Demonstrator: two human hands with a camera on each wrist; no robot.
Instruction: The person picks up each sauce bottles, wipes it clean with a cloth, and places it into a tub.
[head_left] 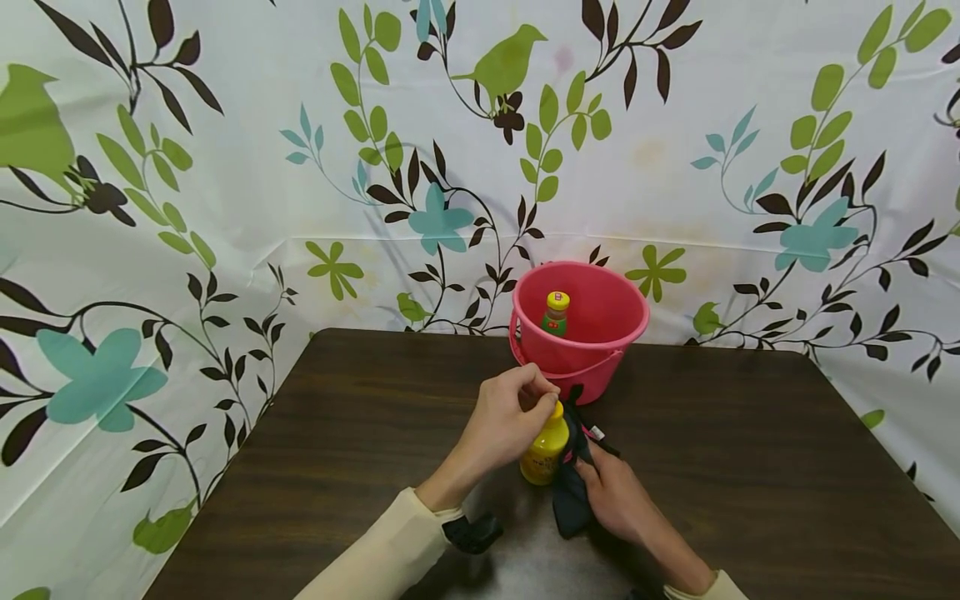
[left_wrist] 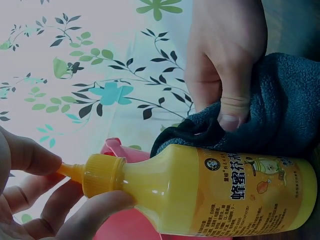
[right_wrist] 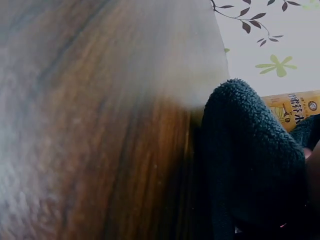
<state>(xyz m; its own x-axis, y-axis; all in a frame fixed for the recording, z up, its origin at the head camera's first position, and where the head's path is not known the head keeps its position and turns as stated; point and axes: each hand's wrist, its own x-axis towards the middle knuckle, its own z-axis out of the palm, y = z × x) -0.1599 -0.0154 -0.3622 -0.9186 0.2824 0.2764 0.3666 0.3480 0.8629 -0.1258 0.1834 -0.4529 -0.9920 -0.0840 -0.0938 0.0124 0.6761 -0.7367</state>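
A yellow squeeze bottle (head_left: 542,460) with a pointed nozzle cap (left_wrist: 102,175) stands upright on the table. My left hand (head_left: 501,421) pinches the nozzle tip between thumb and fingers, while another finger touches the bottle's shoulder in the left wrist view. Against the bottle's right side lies a dark teal, fuzzy cloth (left_wrist: 285,107), gripped by my right hand (head_left: 618,497). A folded part of this cloth (right_wrist: 250,155) fills much of the right wrist view and partly covers the bottle's label (right_wrist: 290,107).
Just behind the bottle stands a pink bucket (head_left: 558,354) with its handle hanging down the front. Inside it is a small bottle with a yellow cap (head_left: 556,317) and green label. The dark wooden table (head_left: 360,442) meets a patterned curtain (head_left: 285,192) at the back.
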